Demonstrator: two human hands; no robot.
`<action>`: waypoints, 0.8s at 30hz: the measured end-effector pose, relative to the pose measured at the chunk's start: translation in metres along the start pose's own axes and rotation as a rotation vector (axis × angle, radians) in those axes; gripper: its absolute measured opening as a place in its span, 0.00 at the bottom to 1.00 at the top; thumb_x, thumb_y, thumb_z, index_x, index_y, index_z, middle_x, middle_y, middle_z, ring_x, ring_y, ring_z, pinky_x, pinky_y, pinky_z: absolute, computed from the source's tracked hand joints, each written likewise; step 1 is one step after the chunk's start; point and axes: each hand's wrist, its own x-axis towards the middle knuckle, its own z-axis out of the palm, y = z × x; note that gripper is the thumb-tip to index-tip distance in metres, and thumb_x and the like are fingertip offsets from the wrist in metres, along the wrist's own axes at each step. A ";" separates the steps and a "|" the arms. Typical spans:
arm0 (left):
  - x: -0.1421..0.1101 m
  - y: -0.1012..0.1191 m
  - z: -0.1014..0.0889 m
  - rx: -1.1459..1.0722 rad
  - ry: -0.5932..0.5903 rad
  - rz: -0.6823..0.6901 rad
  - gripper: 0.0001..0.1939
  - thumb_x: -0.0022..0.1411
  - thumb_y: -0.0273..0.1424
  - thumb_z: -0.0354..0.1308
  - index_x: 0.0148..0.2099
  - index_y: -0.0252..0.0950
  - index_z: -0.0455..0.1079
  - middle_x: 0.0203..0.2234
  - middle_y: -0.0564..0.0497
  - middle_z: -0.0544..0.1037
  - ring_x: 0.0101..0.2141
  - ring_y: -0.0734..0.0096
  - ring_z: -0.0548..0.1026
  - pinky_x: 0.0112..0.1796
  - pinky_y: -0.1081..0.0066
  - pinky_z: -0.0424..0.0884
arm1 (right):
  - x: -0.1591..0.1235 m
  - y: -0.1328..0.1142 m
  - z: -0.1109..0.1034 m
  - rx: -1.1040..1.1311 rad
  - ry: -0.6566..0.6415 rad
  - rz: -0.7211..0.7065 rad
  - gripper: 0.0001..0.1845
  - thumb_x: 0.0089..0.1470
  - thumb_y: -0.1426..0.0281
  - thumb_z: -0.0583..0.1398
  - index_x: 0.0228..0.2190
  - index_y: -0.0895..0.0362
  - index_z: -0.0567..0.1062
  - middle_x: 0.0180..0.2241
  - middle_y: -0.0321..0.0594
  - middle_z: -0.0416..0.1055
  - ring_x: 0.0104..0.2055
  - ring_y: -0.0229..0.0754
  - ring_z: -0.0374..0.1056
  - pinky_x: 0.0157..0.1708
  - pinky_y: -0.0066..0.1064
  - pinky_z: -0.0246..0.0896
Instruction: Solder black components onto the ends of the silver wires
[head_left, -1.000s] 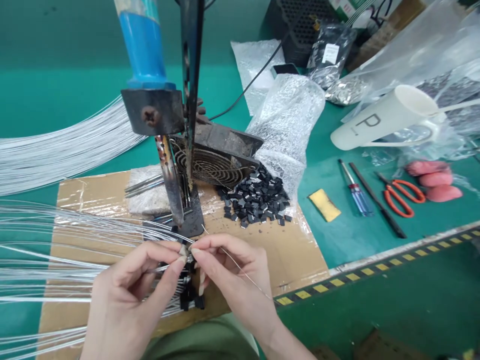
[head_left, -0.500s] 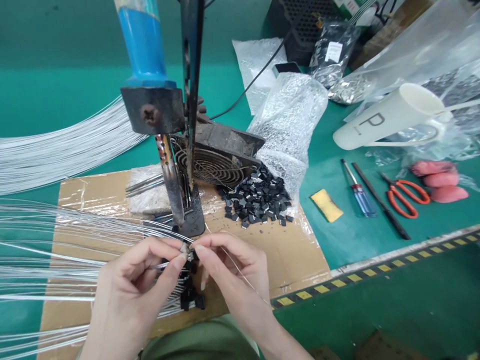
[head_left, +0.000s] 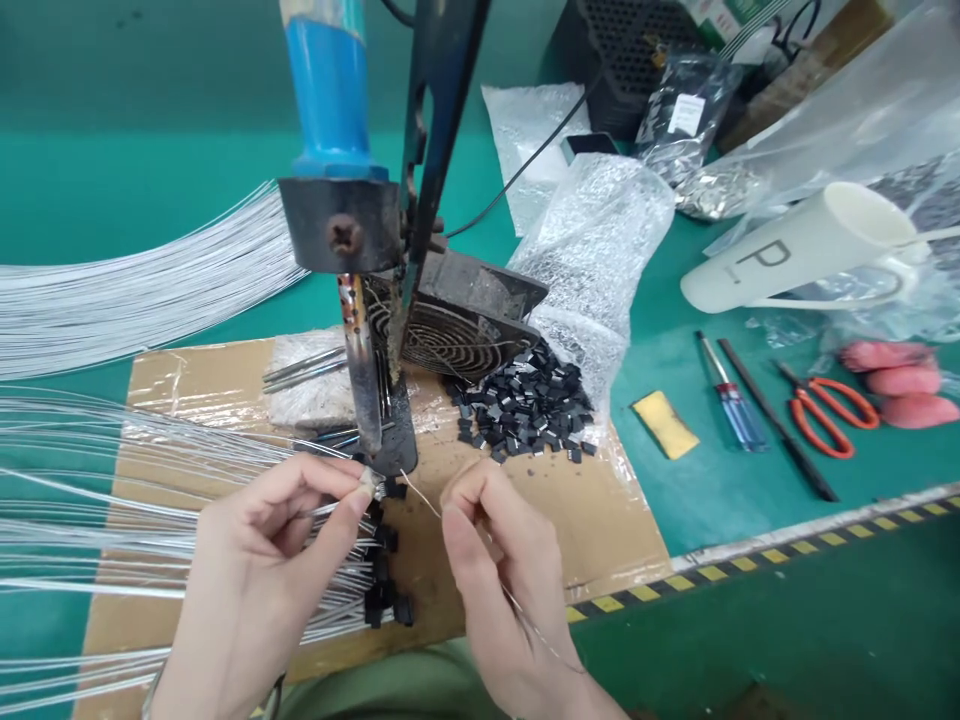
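My left hand [head_left: 277, 560] pinches white wires [head_left: 247, 540] close to their ends, with a small black connector [head_left: 395, 488] just past the fingertips. A pale scrap covers part of the pinch. My right hand [head_left: 502, 560] is closed on a thin strand of solder wire [head_left: 420, 492]; its free end points at the connector, and its tail runs down past my wrist. Just above my left fingertips hangs the tip of a soldering iron [head_left: 364, 380], clamped upright with its blue handle on top. More black connectors [head_left: 382, 590] on wires lie below my left hand.
Behind the iron sits a dirty fan [head_left: 457, 345]. A pile of loose black connectors [head_left: 529, 405] lies on the cardboard [head_left: 600, 530]. Further right are a yellow sponge [head_left: 666, 424], a screwdriver [head_left: 731, 395], orange-handled pliers [head_left: 829, 410] and a tilted white mug [head_left: 795, 250].
My right hand has drawn away to the right from my left fingertips, and the solder's free end now shows. My left hand keeps its pinch. The whole view has shifted slightly.
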 end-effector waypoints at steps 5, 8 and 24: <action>0.002 -0.004 -0.003 -0.007 -0.007 0.011 0.03 0.58 0.31 0.72 0.31 0.42 0.82 0.33 0.54 0.88 0.31 0.77 0.85 0.34 0.88 0.77 | 0.009 -0.005 0.001 0.163 -0.017 -0.035 0.12 0.65 0.78 0.61 0.32 0.52 0.69 0.48 0.40 0.80 0.51 0.42 0.77 0.52 0.34 0.71; 0.003 0.001 -0.004 -0.014 -0.007 0.007 0.03 0.56 0.31 0.72 0.30 0.41 0.83 0.30 0.54 0.87 0.27 0.77 0.83 0.30 0.88 0.76 | 0.010 -0.007 0.004 0.285 -0.046 0.043 0.13 0.64 0.79 0.64 0.31 0.51 0.71 0.54 0.37 0.83 0.58 0.42 0.79 0.57 0.31 0.73; 0.012 0.014 -0.001 -0.040 0.012 -0.056 0.03 0.55 0.31 0.72 0.29 0.41 0.82 0.23 0.54 0.81 0.23 0.78 0.76 0.24 0.86 0.69 | 0.019 -0.004 0.013 0.438 0.048 0.131 0.16 0.58 0.83 0.64 0.28 0.50 0.73 0.49 0.33 0.88 0.53 0.40 0.84 0.54 0.26 0.77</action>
